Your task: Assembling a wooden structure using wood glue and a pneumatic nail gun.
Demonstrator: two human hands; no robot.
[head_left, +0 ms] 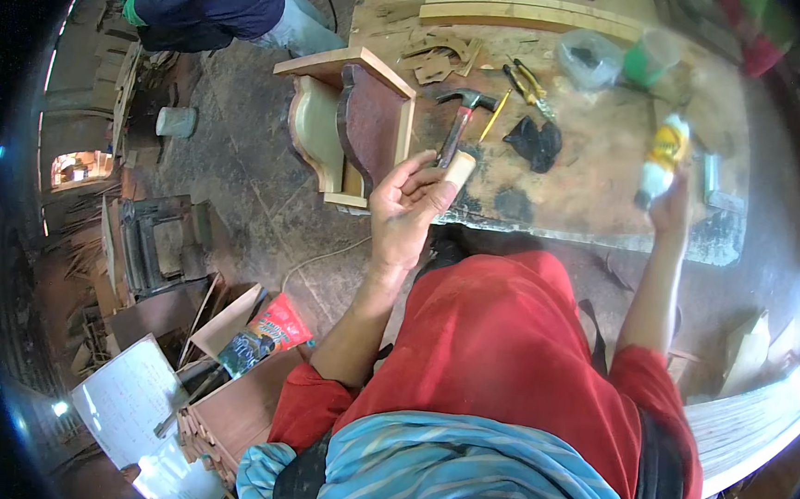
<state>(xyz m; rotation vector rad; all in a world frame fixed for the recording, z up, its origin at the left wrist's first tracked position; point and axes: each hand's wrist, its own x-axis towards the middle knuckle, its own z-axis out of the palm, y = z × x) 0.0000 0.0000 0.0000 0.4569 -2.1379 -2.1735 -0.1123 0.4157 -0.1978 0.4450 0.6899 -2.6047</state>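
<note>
My left hand (pixel 405 208) is closed around a small pale wood block (pixel 458 168), held up near the table's front edge. In my right hand (pixel 670 205) is a white bottle with a yellow label (pixel 667 148), tilted over the right part of the table and slightly blurred. A claw hammer (pixel 460 124) with a red and dark handle lies just beyond the block. To the left of my left hand stands a wooden shelf piece (pixel 369 122) with curved brackets, one dark red-brown and one pale.
On the worktable (pixel 571 197) lie a yellow pencil (pixel 496 115), yellow-handled pliers (pixel 529 82), a crumpled black bag (pixel 533 144), a clear plastic tub (pixel 590 59), a green-and-clear container (pixel 650 58) and long wood strips (pixel 528 15). Another person (pixel 222 5) is at the far left.
</note>
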